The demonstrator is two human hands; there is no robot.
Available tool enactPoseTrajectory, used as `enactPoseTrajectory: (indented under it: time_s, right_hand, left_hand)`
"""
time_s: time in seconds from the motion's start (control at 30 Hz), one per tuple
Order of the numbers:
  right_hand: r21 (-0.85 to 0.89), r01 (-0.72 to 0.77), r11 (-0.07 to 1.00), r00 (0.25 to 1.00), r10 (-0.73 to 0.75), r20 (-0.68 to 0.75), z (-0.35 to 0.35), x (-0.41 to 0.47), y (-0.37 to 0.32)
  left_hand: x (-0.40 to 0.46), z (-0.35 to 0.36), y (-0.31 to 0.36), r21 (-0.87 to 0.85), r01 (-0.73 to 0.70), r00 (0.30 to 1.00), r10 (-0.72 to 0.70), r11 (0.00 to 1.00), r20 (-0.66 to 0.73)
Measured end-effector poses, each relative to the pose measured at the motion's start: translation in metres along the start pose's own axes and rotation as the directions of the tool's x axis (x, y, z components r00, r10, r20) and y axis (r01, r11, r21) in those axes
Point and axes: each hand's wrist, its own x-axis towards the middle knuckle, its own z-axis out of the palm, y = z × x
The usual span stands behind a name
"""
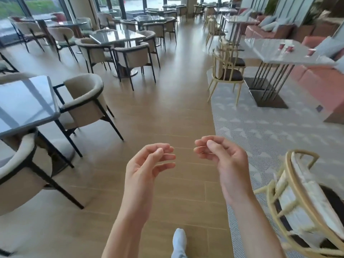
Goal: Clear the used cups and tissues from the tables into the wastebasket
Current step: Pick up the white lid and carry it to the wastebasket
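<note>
Here the person stands on the wooden floor (167, 112), both arms raised ahead. The left hand (147, 164) and the right hand (221, 157) hover close together, fingers (165, 156) loosely curled and holding nothing. Up at two o'clock, three small red cups (286, 47) stand on a pale bench (268, 51), well apart from the hands. A cream cane chair (305, 202) sits at four o'clock, a padded armchair (83, 101) at ten, and a white shoe (179, 239) shows at six.
</note>
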Motion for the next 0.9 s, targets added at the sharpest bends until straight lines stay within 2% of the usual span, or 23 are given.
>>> enactPoseTrajectory:
  time_s: [0.13,0.23,0.33,0.47,0.67,0.9]
  right_hand:
    - [0.045,-0.012,0.999,1.000,0.012,0.000,0.039,0.109,0.022]
    - [0.085,0.011,0.996,0.998,-0.015,0.057,0.080,0.191,0.018]
    - [0.072,0.043,0.996,0.993,-0.050,0.106,0.117,0.256,0.014]
    - [0.026,0.045,0.999,0.986,-0.049,0.157,0.158,0.335,0.031]
    - [-0.035,0.018,0.999,0.994,-0.014,0.105,0.221,0.469,0.091]
    - [-0.075,0.088,0.993,0.996,-0.087,0.019,0.318,0.642,0.097]
  left_hand:
    - [0.113,-0.007,0.008,0.062,-0.013,0.999,0.015,0.998,-0.034]
    - [0.197,-0.007,0.034,0.046,-0.083,0.996,0.085,0.995,-0.037]
    - [0.268,-0.010,0.050,0.043,-0.146,0.988,0.148,0.988,-0.048]
    - [0.356,-0.022,0.050,-0.017,-0.140,0.987,0.138,0.990,-0.085]
    - [0.516,-0.052,0.030,-0.032,-0.110,0.990,0.107,0.993,-0.090]
    - [0.729,-0.073,0.057,-0.074,-0.099,0.994,0.103,0.992,0.044]
